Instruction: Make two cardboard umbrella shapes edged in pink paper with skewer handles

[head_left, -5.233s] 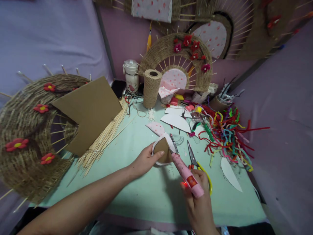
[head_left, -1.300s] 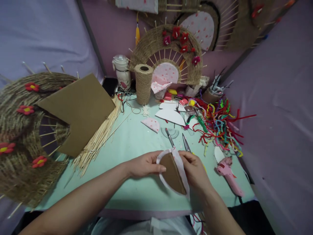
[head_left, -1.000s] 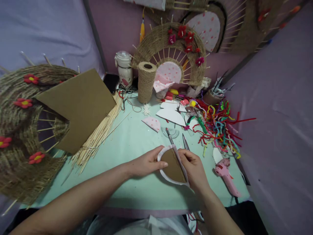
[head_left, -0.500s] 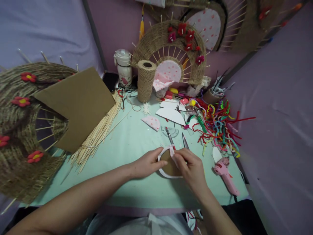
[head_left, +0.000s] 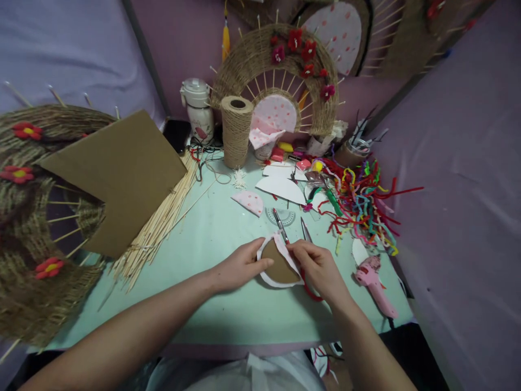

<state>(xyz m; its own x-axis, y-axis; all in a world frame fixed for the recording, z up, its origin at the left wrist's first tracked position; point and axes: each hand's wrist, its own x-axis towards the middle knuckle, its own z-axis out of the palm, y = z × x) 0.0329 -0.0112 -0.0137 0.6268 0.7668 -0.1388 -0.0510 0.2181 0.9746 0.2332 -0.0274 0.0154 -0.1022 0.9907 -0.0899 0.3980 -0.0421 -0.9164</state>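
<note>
My left hand [head_left: 244, 266] grips the left side of a cardboard half-disc [head_left: 279, 263], its thumb lying on the brown face. A white and pink fabric strip [head_left: 266, 278] is folded over the rim of the cardboard. My right hand [head_left: 319, 269] is closed at the half-disc's straight right edge, fingertips against the fabric there; the exact grip is partly hidden. Under that hand lie scissors [head_left: 306, 229], blades pointing away and a red handle loop showing below. A pen [head_left: 280, 225] and a clear protractor [head_left: 284, 216] lie just beyond the half-disc.
A pink glue gun [head_left: 376, 285] lies at right, below piled pipe cleaners [head_left: 362, 206]. Thin sticks [head_left: 163, 217] and a cardboard sheet [head_left: 118, 179] are at left beside a woven fan [head_left: 24, 228]. A twine spool [head_left: 236, 133] and white jar [head_left: 198, 111] stand behind.
The half-disc has turned, so its straight edge and more bare cardboard show. My right hand has moved slightly right along the edge, and the scissors' red handle has come into view.
</note>
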